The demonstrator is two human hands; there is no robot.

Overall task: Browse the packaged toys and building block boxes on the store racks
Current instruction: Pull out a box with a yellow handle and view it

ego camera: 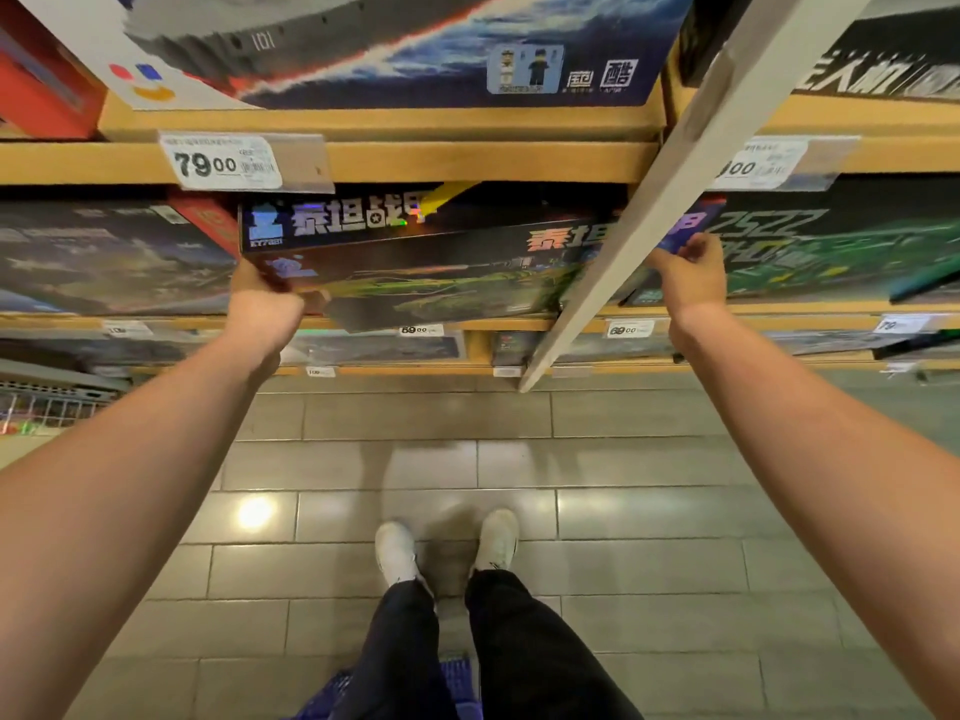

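From the head camera I am looking down a wooden store rack (467, 163) with both arms reaching forward. My left hand (265, 298) is gripping the lower left corner of a dark building block box (441, 267), fingers curled around its edge. My right hand (688, 275) is pinching the box's right end, thumb and fingers closed on it, partly behind a pale slanted upright post (675, 200) that is crossing in front of the box. The box is sitting tilted at the front of the middle shelf, its lower edge hanging out past the shelf lip, with a second matching dark box (332, 220) lying just behind and above it.

On the shelf above, a large warship box (415, 44) is resting, and a price tag reading 79.00 (223, 163) is clipped to the shelf edge beneath it. A green-printed box (831, 252) is standing just right of my right hand. Lower tags are showing 59.00 (420, 330) and 69.00 (629, 330). Below, my white shoes (397, 550) are standing on the grey tiled floor (649, 511).
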